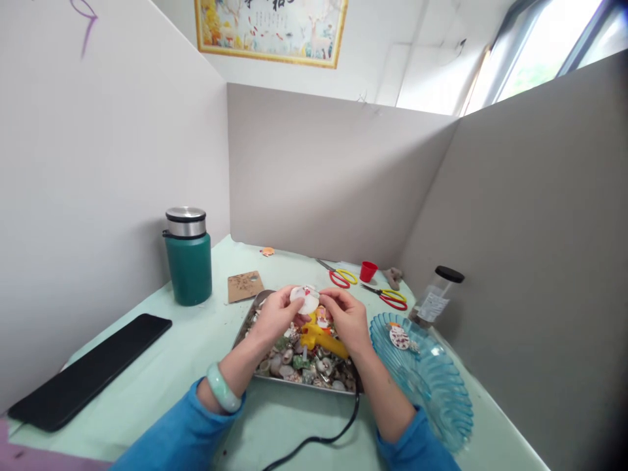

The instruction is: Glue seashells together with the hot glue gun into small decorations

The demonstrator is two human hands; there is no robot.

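My left hand point(275, 315) is closed on a white seashell point(305, 301) that has a small red spot near its top. My right hand point(349, 314) is at the shell's right edge, thumb and forefinger pinched together; what lies between those fingertips is too small to make out. Both hands are above a metal tray point(318, 387) filled with small shells and stones. A yellow glue gun point(324, 340) lies across the tray, its black cord point(318, 439) running toward me. Beside its nozzle end sits a small white and orange figure point(322, 318).
To the right, a blue glass plate point(441, 399) holds a speckled shell piece point(400, 337). Behind it leans a clear jar point(434, 297). Scissors point(338, 275), pliers point(385, 296) and a red cup point(368, 271) lie farther back. A green flask point(189, 258), brown card point(245, 286) and black slab point(93, 369) are left.
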